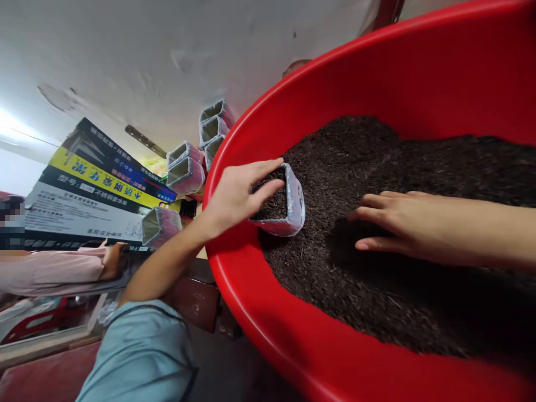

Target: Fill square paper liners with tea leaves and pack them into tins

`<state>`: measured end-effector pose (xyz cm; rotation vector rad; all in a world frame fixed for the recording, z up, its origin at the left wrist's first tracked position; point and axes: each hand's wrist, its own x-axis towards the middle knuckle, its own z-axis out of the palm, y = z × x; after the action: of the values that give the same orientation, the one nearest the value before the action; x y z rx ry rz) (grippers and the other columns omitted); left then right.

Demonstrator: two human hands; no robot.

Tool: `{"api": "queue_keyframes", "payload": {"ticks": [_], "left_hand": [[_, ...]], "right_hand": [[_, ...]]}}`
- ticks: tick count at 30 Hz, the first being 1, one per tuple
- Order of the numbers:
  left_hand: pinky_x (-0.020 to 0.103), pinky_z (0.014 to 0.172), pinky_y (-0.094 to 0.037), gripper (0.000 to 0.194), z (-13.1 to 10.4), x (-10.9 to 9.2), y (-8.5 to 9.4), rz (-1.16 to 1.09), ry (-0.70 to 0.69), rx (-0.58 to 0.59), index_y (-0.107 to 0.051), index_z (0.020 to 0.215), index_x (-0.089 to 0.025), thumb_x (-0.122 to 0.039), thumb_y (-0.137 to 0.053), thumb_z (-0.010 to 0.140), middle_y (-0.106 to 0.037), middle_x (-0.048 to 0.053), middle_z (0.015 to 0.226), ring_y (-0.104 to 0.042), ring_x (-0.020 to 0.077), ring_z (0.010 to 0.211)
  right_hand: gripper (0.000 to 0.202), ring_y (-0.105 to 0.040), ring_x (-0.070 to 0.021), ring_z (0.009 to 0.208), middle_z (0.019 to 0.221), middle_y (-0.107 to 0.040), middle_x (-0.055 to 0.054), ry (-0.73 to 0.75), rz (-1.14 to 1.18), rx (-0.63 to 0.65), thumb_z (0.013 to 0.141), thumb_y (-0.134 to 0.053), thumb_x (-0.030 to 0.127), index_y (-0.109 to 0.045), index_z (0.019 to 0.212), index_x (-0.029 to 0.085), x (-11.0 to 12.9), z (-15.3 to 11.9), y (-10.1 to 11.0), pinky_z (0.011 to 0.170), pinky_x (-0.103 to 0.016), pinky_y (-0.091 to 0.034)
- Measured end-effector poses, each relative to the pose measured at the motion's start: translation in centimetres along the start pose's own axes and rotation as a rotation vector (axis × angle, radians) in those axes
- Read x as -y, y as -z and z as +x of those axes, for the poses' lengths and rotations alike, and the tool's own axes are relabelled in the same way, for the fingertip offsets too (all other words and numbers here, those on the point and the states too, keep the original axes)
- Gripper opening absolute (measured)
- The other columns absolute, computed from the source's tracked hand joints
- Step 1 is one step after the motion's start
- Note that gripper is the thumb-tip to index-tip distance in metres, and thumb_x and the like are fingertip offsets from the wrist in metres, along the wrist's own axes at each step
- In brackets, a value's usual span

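Observation:
A large red tub (247,279) holds dark, loose soil (335,167). Near the tub's left wall sits a square, plastic-wrapped pot (295,204) with soil inside. My left hand (240,195) reaches over the tub's rim and grips the pot, its thumb and fingers at the top edge and over the opening. To the right, my right hand (397,223) is low over the soil, palm down, with its fingers apart and nothing visible in them. Its fingertips are near the soil surface; whether they touch it is unclear.
Several similar square pots (186,174) stand beyond the tub's left rim, one (161,226) nearer the arm. A large printed box (100,190) is at the left. Another person in a pink garment (62,272) is at the far left.

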<state>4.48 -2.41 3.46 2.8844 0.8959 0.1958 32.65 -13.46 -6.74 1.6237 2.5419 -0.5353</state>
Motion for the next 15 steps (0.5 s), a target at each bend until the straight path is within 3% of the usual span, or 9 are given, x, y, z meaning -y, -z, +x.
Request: {"api": "queue_keyframes", "payload": {"ticks": [3,5,9,15], "left_hand": [[0.061,0.125,-0.022,0.080,0.2,-1.5,-2.7,0.078,0.168,0.004,-0.036,0.159,-0.014,-0.065,-0.048,0.098,-0.031,0.019,0.167,-0.029,0.0348,0.155],[0.064,0.124,-0.019,0.084,0.2,-2.3,-4.3,0.112,0.244,0.060,-0.028,0.161,-0.011,-0.066,-0.041,0.099,-0.023,0.022,0.169,-0.022,0.0373,0.157],[0.063,0.124,-0.018,0.084,-0.4,-3.2,-5.5,0.187,0.252,0.068,-0.026,0.159,-0.003,-0.060,-0.040,0.099,-0.027,0.027,0.167,-0.022,0.0394,0.155],[0.059,0.121,-0.025,0.075,-0.1,-3.4,-5.2,0.216,0.287,0.069,-0.027,0.158,-0.005,-0.048,-0.040,0.098,-0.033,0.024,0.164,-0.029,0.0367,0.151]], "right_hand": [[0.063,-0.071,-0.0374,0.103,0.129,-0.067,-0.021,0.034,0.002,-0.004,0.091,-0.049,0.069,-0.073,0.126,0.022,-0.1,0.0,-0.6,0.090,-0.058,-0.057],[0.063,-0.072,-0.0366,0.100,0.126,-0.069,-0.020,0.069,-0.003,-0.031,0.091,-0.050,0.069,-0.073,0.127,0.022,-0.1,-0.1,-1.1,0.086,-0.056,-0.058],[0.065,-0.071,-0.0384,0.105,0.124,-0.070,-0.021,0.086,0.024,-0.055,0.090,-0.053,0.067,-0.070,0.133,0.021,0.1,-0.5,-1.6,0.090,-0.057,-0.057],[0.067,-0.070,-0.0408,0.109,0.124,-0.071,-0.021,0.093,0.055,-0.071,0.090,-0.054,0.067,-0.068,0.136,0.020,0.1,-0.5,-2.0,0.095,-0.060,-0.056]]}}
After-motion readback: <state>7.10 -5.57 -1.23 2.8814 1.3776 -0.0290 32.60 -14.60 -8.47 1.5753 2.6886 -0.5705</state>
